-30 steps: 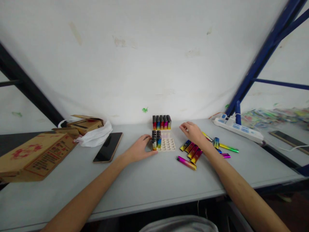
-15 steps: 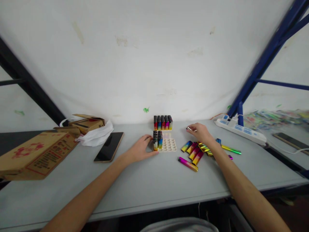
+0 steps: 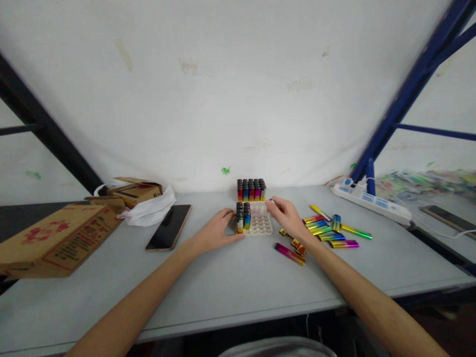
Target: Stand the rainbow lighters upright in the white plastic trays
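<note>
A white tray (image 3: 260,225) with rows of round holes lies on the table. Colourful lighters (image 3: 243,218) with black tops stand in its left columns. My left hand (image 3: 213,230) curves round the tray's left side, with the thumb at the front corner and fingers beside the lighters, holding it. Over the tray's right part is my right hand (image 3: 284,215), its fingertips pinched on a lighter (image 3: 271,200); only a small shiny bit of it shows. Loose shiny lighters (image 3: 322,229) are scattered right of the tray, some partly hidden by my right wrist.
Behind the tray, a block of upright lighters (image 3: 252,191) stands near the wall. A phone (image 3: 169,227), a white plastic bag (image 3: 152,208) and cardboard boxes (image 3: 63,235) are on the left. At the right are a power strip (image 3: 372,202) and another phone (image 3: 449,220).
My right hand has moved left from above the loose lighters to the tray's right part, still pinching the lighter. My left hand stays at the tray's left side.
</note>
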The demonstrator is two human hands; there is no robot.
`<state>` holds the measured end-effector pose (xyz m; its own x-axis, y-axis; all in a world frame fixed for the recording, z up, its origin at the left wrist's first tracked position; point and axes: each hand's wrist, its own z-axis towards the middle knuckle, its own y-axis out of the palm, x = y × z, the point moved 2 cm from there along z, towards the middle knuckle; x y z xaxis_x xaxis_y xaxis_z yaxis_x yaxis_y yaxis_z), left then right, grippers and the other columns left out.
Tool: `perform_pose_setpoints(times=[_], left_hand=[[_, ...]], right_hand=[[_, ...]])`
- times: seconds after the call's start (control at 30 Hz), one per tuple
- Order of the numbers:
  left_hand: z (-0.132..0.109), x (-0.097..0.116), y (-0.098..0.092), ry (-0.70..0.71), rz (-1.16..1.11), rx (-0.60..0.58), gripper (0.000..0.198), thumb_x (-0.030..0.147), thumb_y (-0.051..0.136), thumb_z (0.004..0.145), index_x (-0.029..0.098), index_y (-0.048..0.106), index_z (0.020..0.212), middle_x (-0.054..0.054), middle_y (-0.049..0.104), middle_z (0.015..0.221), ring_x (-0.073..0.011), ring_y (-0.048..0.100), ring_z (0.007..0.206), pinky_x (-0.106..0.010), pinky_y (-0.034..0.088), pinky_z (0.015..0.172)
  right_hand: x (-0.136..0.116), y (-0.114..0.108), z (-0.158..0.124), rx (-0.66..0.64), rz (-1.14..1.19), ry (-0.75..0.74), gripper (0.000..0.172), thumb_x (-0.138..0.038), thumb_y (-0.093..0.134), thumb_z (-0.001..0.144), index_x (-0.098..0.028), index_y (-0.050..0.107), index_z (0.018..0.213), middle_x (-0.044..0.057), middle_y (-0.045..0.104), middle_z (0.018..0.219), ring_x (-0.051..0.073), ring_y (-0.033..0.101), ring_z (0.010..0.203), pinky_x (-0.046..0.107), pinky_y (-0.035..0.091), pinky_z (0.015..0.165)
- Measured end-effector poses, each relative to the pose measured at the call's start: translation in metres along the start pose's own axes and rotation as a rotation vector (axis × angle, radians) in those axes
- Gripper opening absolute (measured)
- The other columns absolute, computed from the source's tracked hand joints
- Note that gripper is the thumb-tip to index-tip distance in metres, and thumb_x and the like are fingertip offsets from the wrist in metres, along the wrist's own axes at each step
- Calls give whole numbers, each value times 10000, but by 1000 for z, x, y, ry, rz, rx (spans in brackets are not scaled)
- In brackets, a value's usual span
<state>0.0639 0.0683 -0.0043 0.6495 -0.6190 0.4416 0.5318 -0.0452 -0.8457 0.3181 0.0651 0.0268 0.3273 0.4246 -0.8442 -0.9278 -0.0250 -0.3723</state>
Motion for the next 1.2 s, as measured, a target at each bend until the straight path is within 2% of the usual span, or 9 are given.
perform_pose_setpoints(times=[0.13,0.47,0.67,0.8,0.9,0.97,1.1,1.2], left_hand=[[0,1,-1,8,3,-1,606,560,737,841,177,620,1296,-173,627,1323,-352,600,1257,-512,480,1126],[-1,0,-1,11,-13,14,622,569,735,839,178,616,1309,-179,622,1335,-360,600,1257,-532,474,1128],[-1,1,-1,4,9,-8,638,570,719,856,169,591,1335,-185,606,1357,-350,591,1273,-516,465,1142],[-1,-3,2,1,25,-10,673,595,711,860,157,579,1354,-193,592,1381,-354,576,1297,-516,456,1153],[-2,-4,3,14,22,6,666,592,715,860,181,578,1365,-181,591,1392,-353,570,1308,-518,451,1158],[-2,-4,2,19,14,13,652,588,718,859,196,583,1362,-171,600,1383,-350,576,1302,-516,458,1151],[-2,-3,2,12,6,20,650,598,727,845,207,592,1348,-163,614,1366,-349,587,1287,-509,476,1133],[-2,-3,2,3,10,14,667,612,717,847,197,587,1354,-167,610,1369,-351,587,1286,-508,477,1132]], right_hand=[[2,9,-5,7,-112,-10,469,-531,505,931,-213,403,602,-40,315,594,114,320,576,260,259,538],[2,13,-7,-7,-120,16,294,-378,502,840,-212,424,610,-41,310,585,111,316,565,255,219,529],[-1,11,-4,-17,-283,-59,412,-492,519,956,-211,432,667,-51,372,590,118,361,563,268,252,557],[-8,10,-5,-128,-294,-173,377,-474,408,1059,-201,527,827,-4,548,749,153,501,679,276,379,658],[-14,11,-7,-174,-313,-263,397,-454,367,1085,-200,545,837,42,598,869,177,552,806,289,424,746],[-16,12,-9,-184,-347,-286,398,-459,394,1082,-202,542,817,32,586,838,170,538,771,282,410,714],[-13,19,-12,-269,-396,-266,390,-444,433,1078,-201,533,789,-29,513,676,132,445,585,272,327,602],[-10,22,-13,-291,-429,-282,363,-420,461,1077,-185,577,826,-8,575,714,136,486,612,270,338,621]])
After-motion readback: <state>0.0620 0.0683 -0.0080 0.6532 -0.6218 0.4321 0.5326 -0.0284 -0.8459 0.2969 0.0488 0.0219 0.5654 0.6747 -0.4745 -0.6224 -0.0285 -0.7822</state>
